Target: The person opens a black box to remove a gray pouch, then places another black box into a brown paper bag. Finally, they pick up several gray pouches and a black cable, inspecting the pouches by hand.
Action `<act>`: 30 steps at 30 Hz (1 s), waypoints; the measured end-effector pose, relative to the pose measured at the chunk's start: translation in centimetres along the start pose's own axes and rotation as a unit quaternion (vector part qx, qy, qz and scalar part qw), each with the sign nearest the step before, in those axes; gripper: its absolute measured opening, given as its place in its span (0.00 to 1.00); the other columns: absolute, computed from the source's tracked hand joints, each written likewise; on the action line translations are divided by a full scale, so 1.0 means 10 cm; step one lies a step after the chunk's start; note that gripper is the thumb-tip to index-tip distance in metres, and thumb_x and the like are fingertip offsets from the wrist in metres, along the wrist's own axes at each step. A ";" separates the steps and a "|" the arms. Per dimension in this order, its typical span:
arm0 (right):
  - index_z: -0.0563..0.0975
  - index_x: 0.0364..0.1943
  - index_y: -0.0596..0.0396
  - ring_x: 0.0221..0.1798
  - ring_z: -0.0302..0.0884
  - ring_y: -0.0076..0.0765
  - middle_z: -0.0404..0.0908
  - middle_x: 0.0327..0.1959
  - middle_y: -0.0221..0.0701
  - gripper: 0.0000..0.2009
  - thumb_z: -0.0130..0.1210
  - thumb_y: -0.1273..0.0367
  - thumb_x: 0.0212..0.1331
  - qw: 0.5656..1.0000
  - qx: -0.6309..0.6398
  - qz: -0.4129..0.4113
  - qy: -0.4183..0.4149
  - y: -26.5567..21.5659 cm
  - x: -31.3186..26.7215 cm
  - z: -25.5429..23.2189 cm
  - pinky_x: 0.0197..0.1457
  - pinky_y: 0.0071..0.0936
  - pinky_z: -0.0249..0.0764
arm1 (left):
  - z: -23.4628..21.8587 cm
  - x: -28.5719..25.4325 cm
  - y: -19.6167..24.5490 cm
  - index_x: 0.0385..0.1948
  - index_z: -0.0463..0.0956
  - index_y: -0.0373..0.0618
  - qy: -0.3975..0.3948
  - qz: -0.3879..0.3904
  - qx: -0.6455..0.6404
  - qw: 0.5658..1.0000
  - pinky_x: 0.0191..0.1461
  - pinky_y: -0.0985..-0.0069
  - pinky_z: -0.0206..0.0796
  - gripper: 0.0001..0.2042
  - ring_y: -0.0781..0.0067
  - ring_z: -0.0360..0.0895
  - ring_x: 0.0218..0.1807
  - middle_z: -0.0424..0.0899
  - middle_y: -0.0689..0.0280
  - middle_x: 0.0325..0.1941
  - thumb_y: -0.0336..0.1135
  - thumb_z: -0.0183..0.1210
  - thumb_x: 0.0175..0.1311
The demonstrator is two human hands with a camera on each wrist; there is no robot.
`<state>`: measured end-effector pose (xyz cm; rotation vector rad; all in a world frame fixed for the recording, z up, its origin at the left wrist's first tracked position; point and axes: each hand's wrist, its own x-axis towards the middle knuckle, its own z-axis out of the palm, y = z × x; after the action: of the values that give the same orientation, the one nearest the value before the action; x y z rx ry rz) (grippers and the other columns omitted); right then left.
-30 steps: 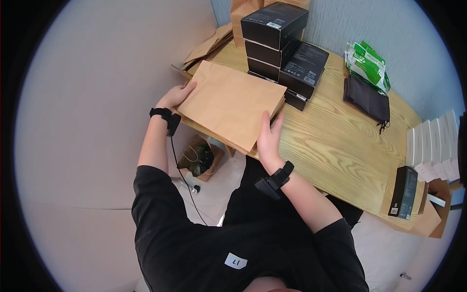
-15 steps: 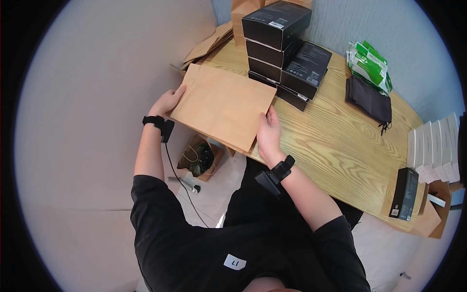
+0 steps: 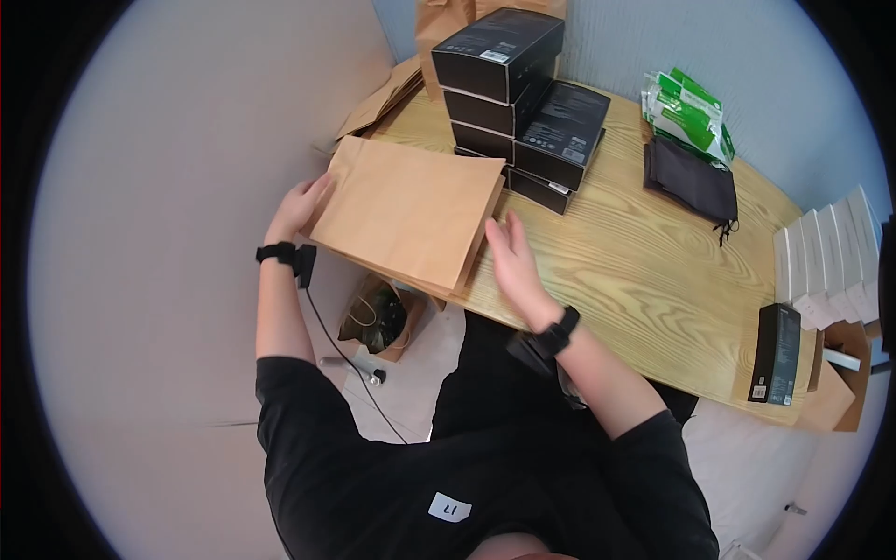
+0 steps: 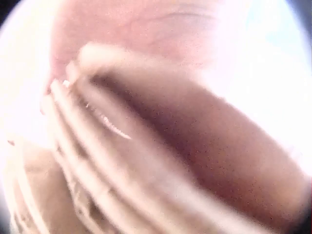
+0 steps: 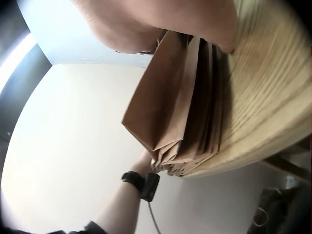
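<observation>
A stack of folded brown paper bags (image 3: 406, 210) lies at the table's left end, slightly past the front edge. At its left side my left hand (image 3: 299, 207) holds the bags by their edge. The left wrist view is blurred, with the hand (image 4: 141, 19) close over layered bag folds (image 4: 97, 180). My right hand (image 3: 519, 271) is just off the stack's right side, with its fingers straight. In the right wrist view the bags (image 5: 185, 102) fan apart in layers, the top one slightly gaping, below the right hand (image 5: 180, 19).
Several black boxes (image 3: 499, 56) are piled behind the bags. More brown paper (image 3: 383, 98) leans at the wall. Green-white packets (image 3: 689, 117) and a dark pouch (image 3: 691, 182) lie farther right. White boxes (image 3: 831, 261) and one black box (image 3: 775, 355) stand at the right end.
My right hand has come away from the stack's right side, and its fingers have straightened. The left hand stays at the left edge. The head view has shifted slightly.
</observation>
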<state>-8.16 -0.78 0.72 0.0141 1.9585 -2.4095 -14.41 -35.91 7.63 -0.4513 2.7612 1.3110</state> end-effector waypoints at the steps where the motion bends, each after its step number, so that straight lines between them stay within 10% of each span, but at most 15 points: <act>1: 0.50 0.65 0.66 0.69 0.55 0.39 0.58 0.66 0.47 0.30 0.47 0.64 0.66 0.999 0.015 0.023 -0.033 -0.13 -0.12 -0.15 0.69 0.28 0.52 | -0.06 0.01 -0.02 0.52 0.70 0.28 0.101 0.057 0.060 0.991 0.58 0.71 0.63 0.36 0.62 0.74 0.53 0.77 0.49 0.50 0.60 0.52 0.59; 6: 0.57 0.65 0.57 0.71 0.53 0.40 0.59 0.67 0.43 0.29 0.55 0.69 0.60 0.980 -0.133 -0.088 -0.120 -0.68 -0.81 -1.24 0.68 0.35 0.56 | 0.15 -0.84 0.76 0.49 0.72 0.33 0.235 0.271 -0.047 0.932 0.56 0.72 0.63 0.20 0.69 0.74 0.51 0.78 0.58 0.48 0.42 0.51 0.67; 8: 0.64 0.61 0.58 0.68 0.59 0.41 0.63 0.65 0.41 0.26 0.57 0.71 0.56 0.963 -0.251 -0.100 -0.020 -0.99 -1.08 -1.77 0.66 0.35 0.59 | 0.43 -1.30 1.00 0.43 0.73 0.34 0.145 0.336 -0.166 0.916 0.54 0.73 0.64 0.14 0.69 0.75 0.47 0.80 0.57 0.43 0.36 0.48 0.68; 10: 0.67 0.58 0.59 0.65 0.62 0.44 0.66 0.62 0.44 0.25 0.58 0.71 0.54 0.836 -0.503 -0.182 0.123 -1.21 -1.30 -2.41 0.65 0.34 0.60 | 0.87 -1.70 1.15 0.35 0.74 0.34 -0.035 0.386 -0.282 0.878 0.45 0.76 0.66 0.14 0.71 0.74 0.38 0.79 0.57 0.36 0.38 0.46 0.69; 13: 0.68 0.56 0.61 0.62 0.64 0.48 0.69 0.58 0.46 0.25 0.59 0.67 0.54 0.705 -0.621 -0.158 0.303 -1.45 -1.61 -3.38 0.63 0.36 0.61 | 1.57 -2.02 1.37 0.32 0.73 0.34 -0.361 0.332 -0.289 0.822 0.42 0.74 0.69 0.11 0.66 0.77 0.36 0.80 0.57 0.32 0.33 0.47 0.68; 17: 0.67 0.56 0.66 0.61 0.65 0.51 0.69 0.57 0.49 0.31 0.62 0.58 0.52 0.617 -0.690 -0.038 0.375 -1.44 -2.01 -4.21 0.63 0.39 0.60 | 2.67 -2.20 1.52 0.30 0.72 0.39 -0.642 -0.078 -0.477 0.594 0.40 0.77 0.64 0.16 0.73 0.71 0.31 0.76 0.63 0.29 0.41 0.41 0.71; 21: 0.59 0.63 0.67 0.66 0.60 0.51 0.64 0.61 0.54 0.44 0.66 0.54 0.45 0.745 -0.572 0.044 0.340 -1.28 -2.18 -4.52 0.66 0.36 0.58 | 3.11 -2.12 2.08 0.30 0.73 0.41 -0.672 -0.014 -0.444 0.592 0.39 0.78 0.64 0.15 0.75 0.71 0.30 0.76 0.65 0.29 0.41 0.41 0.71; 25: 0.58 0.63 0.67 0.60 0.65 0.52 0.67 0.56 0.52 0.46 0.67 0.53 0.42 0.744 -0.597 0.045 0.297 -1.28 -2.18 -4.22 0.62 0.38 0.63 | 3.39 -1.75 2.78 0.31 0.73 0.44 -0.667 0.059 -0.438 0.600 0.39 0.79 0.65 0.15 0.75 0.72 0.30 0.76 0.67 0.30 0.42 0.42 0.71; 28: 0.57 0.64 0.65 0.60 0.65 0.55 0.65 0.57 0.54 0.48 0.67 0.52 0.42 0.746 -0.607 0.043 0.271 -1.26 -2.07 -3.82 0.61 0.39 0.64 | 3.93 -1.41 2.80 0.32 0.73 0.43 -0.605 0.100 -0.414 0.673 0.40 0.80 0.65 0.16 0.76 0.73 0.32 0.77 0.67 0.32 0.45 0.44 0.69; 30: 0.56 0.64 0.65 0.59 0.65 0.57 0.64 0.57 0.55 0.48 0.67 0.51 0.42 0.746 -0.613 0.059 0.256 -1.27 -1.92 -3.49 0.61 0.39 0.64 | 4.33 -1.25 2.66 0.34 0.73 0.40 -0.449 0.243 -0.248 0.823 0.42 0.80 0.66 0.17 0.75 0.74 0.35 0.77 0.66 0.34 0.48 0.48 0.67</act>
<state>10.05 36.39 6.56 0.7640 3.1889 -0.6371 -13.36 16.15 2.05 0.7515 1.7514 1.7200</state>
